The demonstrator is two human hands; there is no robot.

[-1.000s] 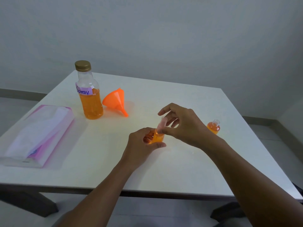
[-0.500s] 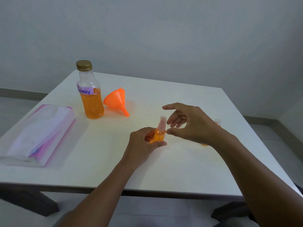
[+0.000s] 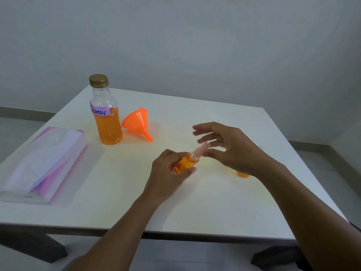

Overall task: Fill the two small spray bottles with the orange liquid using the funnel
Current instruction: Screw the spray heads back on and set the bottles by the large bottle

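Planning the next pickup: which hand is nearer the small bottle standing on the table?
Right. The right hand is left of the standing bottle, its wrist partly hiding it; the left hand is farther left, gripping the spray bottle.

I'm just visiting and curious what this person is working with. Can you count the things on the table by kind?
Small spray bottles: 2 (one gripped by the left hand, one mostly hidden behind the right hand)
Large bottle of orange liquid: 1
Funnel: 1
Tissue pack: 1
Total: 5
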